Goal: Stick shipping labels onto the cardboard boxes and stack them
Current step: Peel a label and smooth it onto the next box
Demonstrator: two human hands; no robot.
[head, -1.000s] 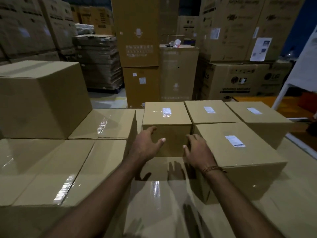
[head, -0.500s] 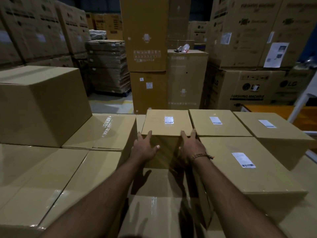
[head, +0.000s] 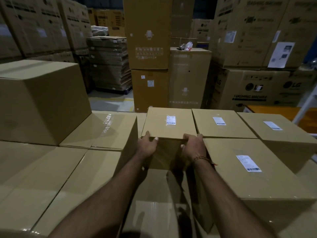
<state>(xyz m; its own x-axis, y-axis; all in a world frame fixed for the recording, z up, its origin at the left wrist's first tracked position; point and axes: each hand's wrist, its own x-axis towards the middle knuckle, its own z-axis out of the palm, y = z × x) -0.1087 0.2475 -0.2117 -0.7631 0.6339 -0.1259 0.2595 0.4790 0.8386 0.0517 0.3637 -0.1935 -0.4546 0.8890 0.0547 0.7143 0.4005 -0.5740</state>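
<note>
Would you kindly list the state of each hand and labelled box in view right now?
Left hand: grips the front top edge of the middle box.
Right hand: grips the same edge.
Middle box: closed, labelled on top.
Near right box: closed, labelled.
Back centre box: closed, labelled.
Far right box: closed, labelled.
Big left box: closed, no label visible.

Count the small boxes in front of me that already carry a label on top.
4: the box gripped by the left hand and right hand, two to its right, and one nearer. Others may be out of view.
</note>
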